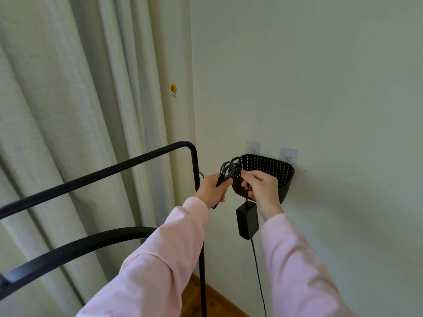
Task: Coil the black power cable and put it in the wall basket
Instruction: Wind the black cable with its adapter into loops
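The left hand (211, 187) is clenched around a bundle of loops of the black power cable (226, 171), holding them just left of the wall basket (270, 167), level with its rim. The grip of the right hand (261, 185) is a pinch: its fingertips (246, 173) close on the strand right in front of the basket's near wall, so both hands are grasping the cable and neither is free.

Below the basket the power brick (247, 219) hangs from the strand that runs down out of the right hand, and a further length of cable drops from the brick's lower end toward the wooden floor (201, 298), out of view at the bottom edge. In my judgement the coiling is only partly done: the brick and that tail are not yet gathered.

The main risk is the hanging weight. If the right pinch loosens, the brick could swing against the wall or drag loops out of the left fist, and the coil would fall open. The tail may also catch on the upright of the black metal frame (196, 170) standing left of the basket, close beside the left hand.

The basket hangs on two clear adhesive hooks (253, 148) above its back rim. Dropping the brick in heavily, or pressing down on the rim, could pull a hook off the wall. The basket also looks shallow, so a loose coil may spring back over its rim
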Demonstrator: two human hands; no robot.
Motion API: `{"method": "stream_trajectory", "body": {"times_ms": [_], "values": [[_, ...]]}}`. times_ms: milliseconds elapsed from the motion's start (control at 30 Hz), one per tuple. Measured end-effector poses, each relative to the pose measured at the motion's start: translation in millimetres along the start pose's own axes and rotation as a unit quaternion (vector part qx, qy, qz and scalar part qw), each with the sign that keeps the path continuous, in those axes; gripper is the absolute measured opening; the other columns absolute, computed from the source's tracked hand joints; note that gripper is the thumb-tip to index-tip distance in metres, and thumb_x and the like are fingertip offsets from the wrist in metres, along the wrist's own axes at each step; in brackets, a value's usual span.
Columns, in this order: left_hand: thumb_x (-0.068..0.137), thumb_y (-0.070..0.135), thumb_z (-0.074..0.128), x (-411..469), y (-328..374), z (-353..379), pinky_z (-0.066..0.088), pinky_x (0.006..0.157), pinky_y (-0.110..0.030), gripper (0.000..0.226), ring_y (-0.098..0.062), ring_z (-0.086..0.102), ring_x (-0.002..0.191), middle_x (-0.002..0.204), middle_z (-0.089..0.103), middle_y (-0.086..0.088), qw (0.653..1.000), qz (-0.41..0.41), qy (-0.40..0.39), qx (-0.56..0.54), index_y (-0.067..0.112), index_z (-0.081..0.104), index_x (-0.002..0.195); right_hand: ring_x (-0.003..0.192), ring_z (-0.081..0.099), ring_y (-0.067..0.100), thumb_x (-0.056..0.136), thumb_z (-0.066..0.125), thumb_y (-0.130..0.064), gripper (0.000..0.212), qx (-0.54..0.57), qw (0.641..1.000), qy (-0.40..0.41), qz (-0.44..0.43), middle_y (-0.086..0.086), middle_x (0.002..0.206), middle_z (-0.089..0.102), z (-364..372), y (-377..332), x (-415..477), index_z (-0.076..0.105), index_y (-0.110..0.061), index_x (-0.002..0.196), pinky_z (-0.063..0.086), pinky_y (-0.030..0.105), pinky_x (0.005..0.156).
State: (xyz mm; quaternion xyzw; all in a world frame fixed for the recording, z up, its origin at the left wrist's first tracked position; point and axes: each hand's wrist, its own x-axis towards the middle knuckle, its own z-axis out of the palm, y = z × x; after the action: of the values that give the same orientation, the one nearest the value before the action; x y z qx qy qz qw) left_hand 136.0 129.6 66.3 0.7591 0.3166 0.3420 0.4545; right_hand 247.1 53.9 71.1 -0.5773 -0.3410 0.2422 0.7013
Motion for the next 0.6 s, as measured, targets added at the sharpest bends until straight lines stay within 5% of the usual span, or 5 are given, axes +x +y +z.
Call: {"method": "stream_trajectory", "body": {"times_ms": [200,400,600], "values": [[0.094,0.028,0.047,-4,8,6,0.044,0.050,-0.010,0.026,-0.010,0.048,0.052,0.060,0.050,0.002,0.999,0.026,-0.013,0.015,0.019,0.045,0.069,0.047,0.043,0.006,0.088,0.063,-0.014,0.019,0.091,0.995,-0.026,0.021,0.000,0.056,0.053,11,-20,1,0.065,-0.008,0.070,0.035,0.014,0.041],[0.093,0.023,0.050,-8,12,6,0.040,0.047,-0.004,0.014,-0.006,0.048,0.058,0.066,0.050,0.005,0.998,0.053,-0.025,-0.020,0.009,0.049,0.091,0.057,0.056,0.012,0.090,0.061,-0.014,0.026,0.122,0.990,-0.055,0.036,0.002,0.063,0.057,17,-21,2,0.060,-0.010,0.064,0.049,0.022,0.052],[0.092,0.026,0.053,-6,9,4,0.040,0.048,-0.004,0.016,0.008,0.050,0.043,0.063,0.050,0.004,0.998,0.046,-0.020,-0.030,0.016,0.052,0.080,0.058,0.059,0.011,0.091,0.058,-0.011,0.023,0.185,0.974,-0.101,0.084,0.001,0.062,0.061,16,-20,3,0.061,-0.008,0.068,0.051,0.021,0.052]]}}
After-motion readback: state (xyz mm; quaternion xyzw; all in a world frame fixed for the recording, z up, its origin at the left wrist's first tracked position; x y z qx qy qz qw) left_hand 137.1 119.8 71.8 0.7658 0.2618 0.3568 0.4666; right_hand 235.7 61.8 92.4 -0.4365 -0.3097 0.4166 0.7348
